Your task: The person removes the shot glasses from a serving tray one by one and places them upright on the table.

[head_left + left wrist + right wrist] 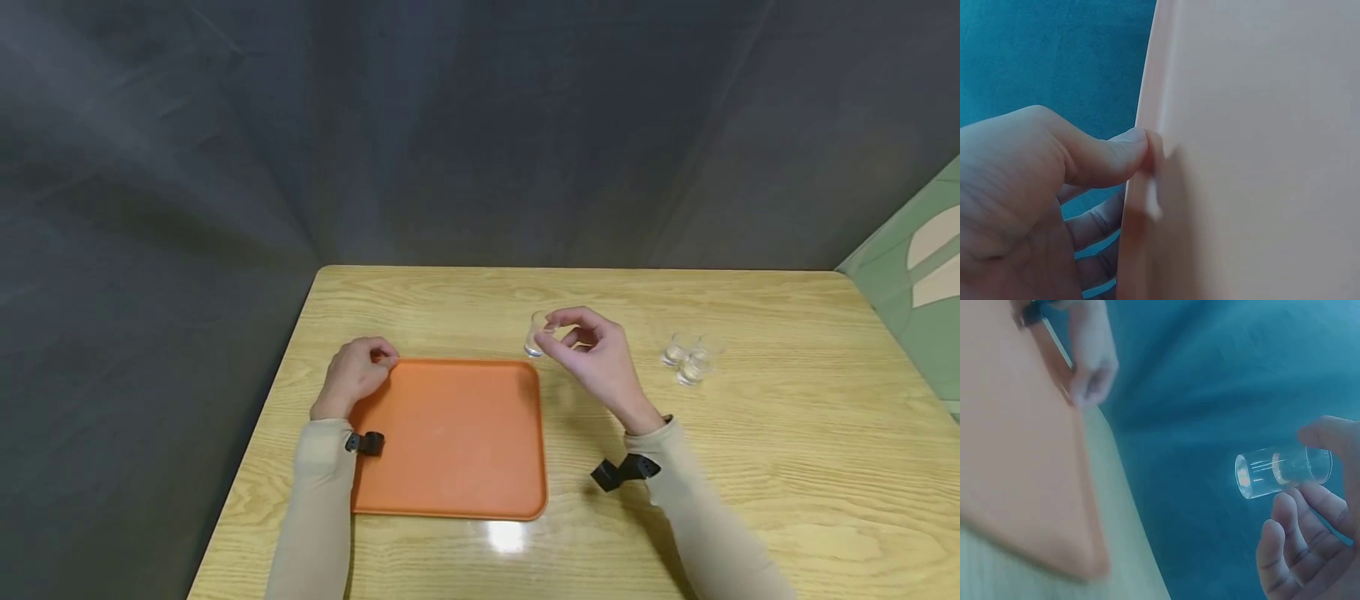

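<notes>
My right hand (596, 354) pinches a small clear shot glass (533, 340) near its rim, just beyond the far right corner of an orange tray (450, 442). In the right wrist view the shot glass (1260, 473) lies between thumb and fingertips, and its thick base points away from the palm. My left hand (355, 377) is at the tray's far left corner. Seen from the left wrist, the thumb presses on the tray's raised rim (1163, 75), with the other fingers outside and partly hidden by the edge. The tray's surface carries nothing.
To the right of my right hand, several more small clear glasses (692, 369) stand close together on the wood-grain table (795, 433). A dark curtain (525, 133) hangs behind the table and along its left side. A green patterned panel (930, 250) borders the right.
</notes>
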Demonstrator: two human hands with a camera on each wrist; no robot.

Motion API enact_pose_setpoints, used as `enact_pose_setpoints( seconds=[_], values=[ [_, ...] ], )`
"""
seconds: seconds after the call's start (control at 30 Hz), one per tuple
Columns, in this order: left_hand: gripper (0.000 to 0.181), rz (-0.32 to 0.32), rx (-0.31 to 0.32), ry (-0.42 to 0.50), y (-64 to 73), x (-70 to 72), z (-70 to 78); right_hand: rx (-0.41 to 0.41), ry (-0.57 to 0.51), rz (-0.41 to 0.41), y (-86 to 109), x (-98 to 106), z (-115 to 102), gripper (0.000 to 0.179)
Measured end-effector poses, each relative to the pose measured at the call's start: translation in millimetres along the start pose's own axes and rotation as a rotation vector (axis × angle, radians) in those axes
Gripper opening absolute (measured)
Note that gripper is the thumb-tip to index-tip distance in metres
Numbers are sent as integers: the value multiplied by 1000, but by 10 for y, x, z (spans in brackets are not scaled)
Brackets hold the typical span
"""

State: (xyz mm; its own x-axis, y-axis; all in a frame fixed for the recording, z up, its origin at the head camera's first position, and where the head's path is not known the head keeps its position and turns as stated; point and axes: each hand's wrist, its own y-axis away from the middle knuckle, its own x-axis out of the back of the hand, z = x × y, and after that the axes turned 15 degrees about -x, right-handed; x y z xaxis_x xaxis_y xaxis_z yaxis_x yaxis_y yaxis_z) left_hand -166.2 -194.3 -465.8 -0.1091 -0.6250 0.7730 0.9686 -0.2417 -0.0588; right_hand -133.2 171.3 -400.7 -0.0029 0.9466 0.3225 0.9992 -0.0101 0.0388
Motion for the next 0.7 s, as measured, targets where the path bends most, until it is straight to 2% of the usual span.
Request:
enact_pose_setpoints(
  seconds=[0.2, 0.4, 0.57, 0.7],
  values=[
    [12, 3, -5, -2, 5, -11, -7, 2, 0, 110, 54, 365, 66, 30],
    [13, 5, -6, -1, 0, -13, -4, -5, 17, 210, 114, 602, 143, 31],
    [13, 2, -7, 9, 5, -23, 14, -16, -4, 284, 164, 812, 233, 30],
    [14, -3, -1, 20, 6, -29, 33, -56, -60, 337, 217, 1011, 308, 28]
  ],
)
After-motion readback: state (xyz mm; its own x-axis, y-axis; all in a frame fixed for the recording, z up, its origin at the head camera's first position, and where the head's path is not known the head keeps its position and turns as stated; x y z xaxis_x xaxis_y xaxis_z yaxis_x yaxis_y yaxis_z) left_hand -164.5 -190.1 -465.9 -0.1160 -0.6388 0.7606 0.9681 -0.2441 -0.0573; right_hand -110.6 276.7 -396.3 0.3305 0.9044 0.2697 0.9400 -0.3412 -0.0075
